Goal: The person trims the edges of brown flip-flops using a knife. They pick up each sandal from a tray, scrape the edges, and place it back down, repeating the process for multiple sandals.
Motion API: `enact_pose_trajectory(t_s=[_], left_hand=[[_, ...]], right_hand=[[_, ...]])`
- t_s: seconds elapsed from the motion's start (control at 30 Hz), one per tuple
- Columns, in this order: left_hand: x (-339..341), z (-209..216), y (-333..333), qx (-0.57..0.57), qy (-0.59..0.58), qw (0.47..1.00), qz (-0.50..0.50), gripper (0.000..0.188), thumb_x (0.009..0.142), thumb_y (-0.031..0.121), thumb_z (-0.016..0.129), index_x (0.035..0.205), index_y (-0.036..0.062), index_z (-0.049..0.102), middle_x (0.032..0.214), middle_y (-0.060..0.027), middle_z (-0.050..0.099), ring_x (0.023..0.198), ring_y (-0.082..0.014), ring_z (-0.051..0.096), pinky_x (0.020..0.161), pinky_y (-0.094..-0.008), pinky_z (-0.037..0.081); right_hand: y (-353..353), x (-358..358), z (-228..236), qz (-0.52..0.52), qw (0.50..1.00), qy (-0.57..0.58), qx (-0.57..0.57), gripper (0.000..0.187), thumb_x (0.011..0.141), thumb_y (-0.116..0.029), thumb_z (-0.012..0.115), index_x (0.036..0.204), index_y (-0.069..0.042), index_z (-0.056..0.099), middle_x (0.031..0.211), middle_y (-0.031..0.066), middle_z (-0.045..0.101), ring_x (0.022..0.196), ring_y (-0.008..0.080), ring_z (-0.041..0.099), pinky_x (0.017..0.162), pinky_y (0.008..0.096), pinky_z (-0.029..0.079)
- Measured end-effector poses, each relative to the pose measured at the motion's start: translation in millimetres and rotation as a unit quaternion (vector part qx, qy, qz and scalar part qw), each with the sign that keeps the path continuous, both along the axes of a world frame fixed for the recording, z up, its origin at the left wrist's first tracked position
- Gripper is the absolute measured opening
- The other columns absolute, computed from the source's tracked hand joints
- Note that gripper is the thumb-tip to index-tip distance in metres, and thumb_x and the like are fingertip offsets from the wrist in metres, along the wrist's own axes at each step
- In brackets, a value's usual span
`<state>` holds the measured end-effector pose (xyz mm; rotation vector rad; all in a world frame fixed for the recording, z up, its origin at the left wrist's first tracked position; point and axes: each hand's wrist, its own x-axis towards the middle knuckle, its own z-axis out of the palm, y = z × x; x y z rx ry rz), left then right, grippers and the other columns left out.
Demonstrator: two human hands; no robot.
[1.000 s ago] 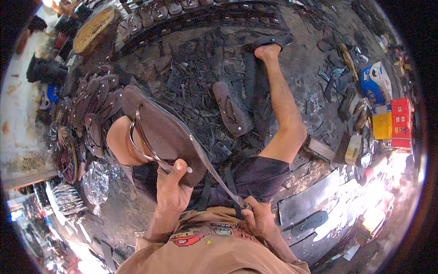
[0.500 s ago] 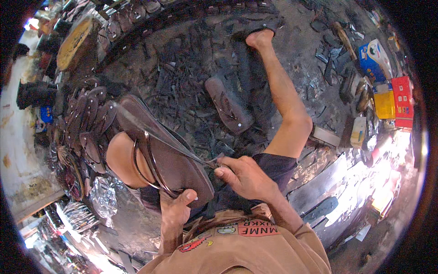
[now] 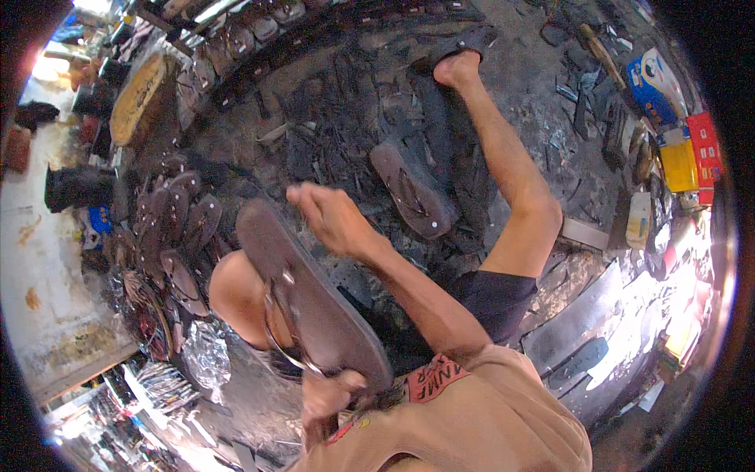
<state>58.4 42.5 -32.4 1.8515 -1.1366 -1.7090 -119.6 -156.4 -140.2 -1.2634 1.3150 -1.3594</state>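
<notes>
The left hand (image 3: 334, 393) has its fingers closed on the near end of a long dark-brown flat-soled sandal (image 3: 318, 295), held up beside the bent left knee (image 3: 236, 295). The right hand (image 3: 334, 220) is near its far end, fingers loosely bent and blurred; whether they hold anything cannot be told. The sole looks shaped and its thin glossy strap (image 3: 277, 330) fitted; any edge work left is unclear. A similar brown strapped sandal (image 3: 413, 193) lies on the dark, scrap-strewn floor (image 3: 523, 102).

A sandal (image 3: 322, 307) sits in the left hand (image 3: 332, 393), beside the left knee (image 3: 234, 287). Another sandal (image 3: 413, 193) lies on the floor (image 3: 525, 106) farther ahead; a sandal heap (image 3: 179, 206) lies left, boxes (image 3: 657, 88) beyond the right leg (image 3: 511, 165).
</notes>
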Motion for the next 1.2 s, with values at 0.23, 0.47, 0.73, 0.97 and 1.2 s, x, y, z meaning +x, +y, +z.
enact_pose_trajectory(t_s=[0.23,0.47,0.73,0.97,1.2], left_hand=[[-30.6,27.9,-36.4,0.009,0.022,0.999,-0.043,0.09,0.064,0.015,0.096,0.137,-0.004,0.048,0.125,-0.0133,0.063,0.117,-0.0226,0.061,0.099,-0.0371,0.05],[-45.8,52.7,-93.7,-0.249,0.09,0.964,0.027,0.07,0.093,0.039,0.072,0.141,-0.0049,0.046,0.125,-0.0097,0.062,0.114,-0.0198,0.061,0.099,-0.0332,0.048],[-1.5,47.3,-80.6,-0.08,0.208,0.97,0.093,0.042,0.102,0.031,0.062,0.132,0.0009,0.058,0.113,-0.0031,0.067,0.101,-0.0105,0.062,0.09,-0.0276,0.05],[-15.0,61.1,-74.6,-0.067,0.124,0.99,-0.025,0.047,0.098,0.031,0.068,0.133,0.002,0.054,0.115,-0.0039,0.065,0.102,-0.0138,0.06,0.092,-0.0297,0.049],[-30.2,67.7,-87.5,-0.102,0.036,0.977,-0.184,0.057,0.093,0.033,0.075,0.132,-0.0003,0.052,0.117,-0.0081,0.064,0.106,-0.0184,0.059,0.096,-0.0338,0.048]], right_hand=[[48.3,-19.2,69.8,-0.042,0.959,-0.279,0.039,0.043,0.103,-0.041,0.057,0.096,0.0,0.066,0.075,0.002,0.064,0.067,0.0103,0.055,0.06,0.033,0.046],[142.9,-31.2,117.1,-0.01,0.997,-0.056,0.049,0.024,0.092,-0.024,0.077,0.101,-0.004,0.068,0.073,0.0031,0.063,0.063,0.0088,0.054,0.058,0.0309,0.047],[279.1,-74.8,93.4,0.13,0.945,0.188,0.233,0.028,0.097,-0.033,0.061,0.114,-0.011,0.06,0.084,0.0214,0.067,0.078,0.045,0.067,0.067,0.0488,0.052],[254.6,-106.6,90.5,0.162,0.929,0.237,0.232,0.038,0.098,-0.049,0.057,0.103,-0.011,0.058,0.076,0.0204,0.065,0.074,0.0451,0.065,0.064,0.052,0.051],[107.2,-107.7,146.3,0.308,0.892,0.305,0.128,0.034,0.103,-0.038,0.051,0.097,-0.005,0.056,0.074,0.0228,0.061,0.076,0.0463,0.064,0.069,0.0545,0.05]])
